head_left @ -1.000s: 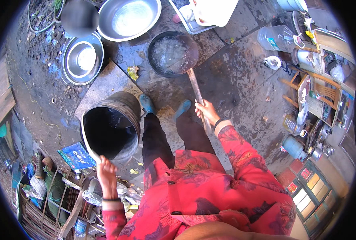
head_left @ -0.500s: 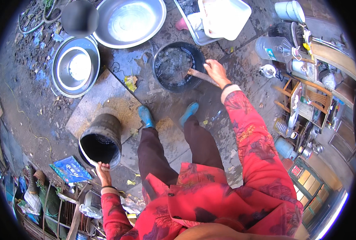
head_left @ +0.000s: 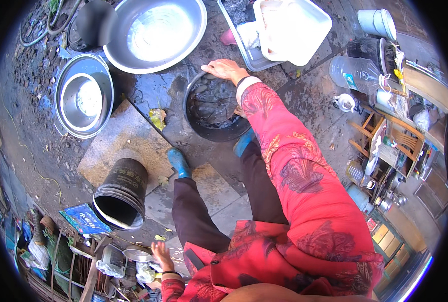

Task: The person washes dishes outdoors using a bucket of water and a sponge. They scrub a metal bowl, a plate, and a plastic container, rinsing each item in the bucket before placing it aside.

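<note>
- Off the right corner of the square, speckled stone slab, on wet grey paving, stands a round black basin. Its near rim is just beside the right one of two blue boots.
- Right hand: laid over the basin's far rim, fingers extended. The thumb is hidden; whether the hand is clamped on the rim cannot be told. The rim probably offers a firm hold, which would account for the red, flower-patterned sleeve reaching past the basin's right side.
- Left hand: fingers apart, holding nothing, clear of the ribbed black plastic bucket. A crumpled clear plastic bag appears just beside it.
- Bucket position: at the slab's near edge, probably for easy reach. Upright or tipped cannot be told.
- Basin appearance: thin dark rim; murky grey-brown liquid with glossy streaks and dark, rounded lumps of unclear kind.
</note>
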{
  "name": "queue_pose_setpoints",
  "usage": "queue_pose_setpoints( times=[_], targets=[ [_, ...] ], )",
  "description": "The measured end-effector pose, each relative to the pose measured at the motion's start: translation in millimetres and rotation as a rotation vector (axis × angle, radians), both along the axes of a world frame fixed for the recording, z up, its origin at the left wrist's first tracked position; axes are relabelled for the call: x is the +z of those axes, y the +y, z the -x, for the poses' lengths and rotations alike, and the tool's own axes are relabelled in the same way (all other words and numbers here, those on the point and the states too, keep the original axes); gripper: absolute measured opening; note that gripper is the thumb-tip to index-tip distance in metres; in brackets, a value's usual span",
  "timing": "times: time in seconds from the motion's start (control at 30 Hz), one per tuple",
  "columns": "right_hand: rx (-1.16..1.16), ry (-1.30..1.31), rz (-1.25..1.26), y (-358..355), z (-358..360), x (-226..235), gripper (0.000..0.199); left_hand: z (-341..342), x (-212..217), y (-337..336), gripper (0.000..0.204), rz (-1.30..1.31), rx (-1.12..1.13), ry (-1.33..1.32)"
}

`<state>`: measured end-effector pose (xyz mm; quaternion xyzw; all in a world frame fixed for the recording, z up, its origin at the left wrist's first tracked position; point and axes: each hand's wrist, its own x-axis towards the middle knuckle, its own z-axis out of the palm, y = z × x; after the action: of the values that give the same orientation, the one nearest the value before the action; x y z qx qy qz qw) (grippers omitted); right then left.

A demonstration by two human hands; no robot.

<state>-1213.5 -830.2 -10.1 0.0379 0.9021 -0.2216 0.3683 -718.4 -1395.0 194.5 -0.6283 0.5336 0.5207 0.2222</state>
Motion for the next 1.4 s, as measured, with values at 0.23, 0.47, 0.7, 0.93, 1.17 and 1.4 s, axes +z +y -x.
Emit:
queue_pose_setpoints(
  times=[0.23,0.47,0.7,0.93,1.17,1.4],
  targets=[
    [-0.030,-0.038,-0.103,21,-5,15,0.065,-4,22,65,0.058,-0.120,0.009,-0.006],
    [-0.170,-0.084,-0.265,92,-73,40,0.045,14,28,86,0.051,-0.117,-0.052,-0.055],
    [-1.119,-0.357,0.956,111,-173,81,0.028,44,32,120,0.051,-0.170,-0.190,-0.039],
    [-1.275,-0.296,1.145,17,-190,95,0.045,66,47,145,0.050,-0.171,-0.275,-0.034],
    [-1.213,-0.099,0.705,41,-197,136,0.047,73,87,175,0.051,-0.193,-0.465,0.018],
    [-0.999,-0.116,0.650,175,-277,188,0.046,81,96,160,0.050,-0.096,-0.631,-0.180]
  ],
)
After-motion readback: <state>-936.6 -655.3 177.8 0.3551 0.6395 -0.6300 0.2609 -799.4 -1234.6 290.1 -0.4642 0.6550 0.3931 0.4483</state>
